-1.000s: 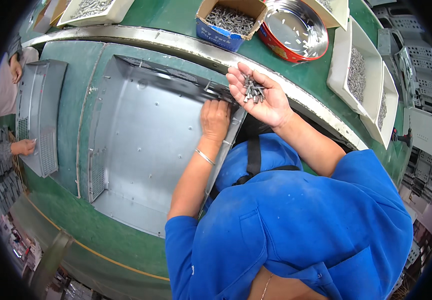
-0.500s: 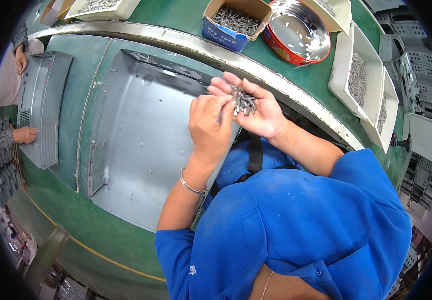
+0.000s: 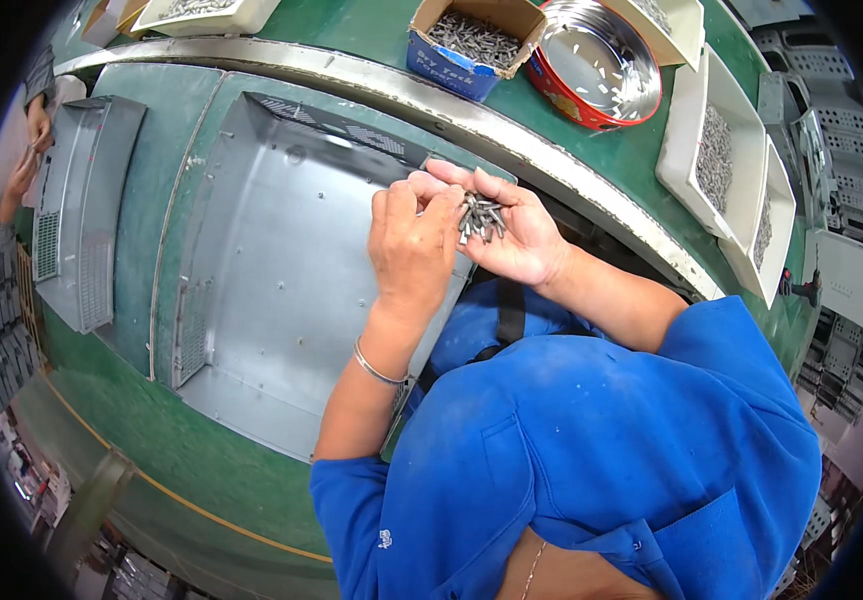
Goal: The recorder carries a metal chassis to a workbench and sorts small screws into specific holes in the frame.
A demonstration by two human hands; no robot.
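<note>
Many metal fasteners (image 3: 481, 218): likely light, rigid; pinch mid-length. Right hand (image 3: 522, 242) open, cupping them; left hand (image 3: 414, 242) curled, grip unclear.

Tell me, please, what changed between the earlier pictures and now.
The left hand rose from the metal case to the pins in the right hand, which moved left. A co-worker's lower hand moved up near the other. The right palm keeps pins; the red tin stayed.
</note>
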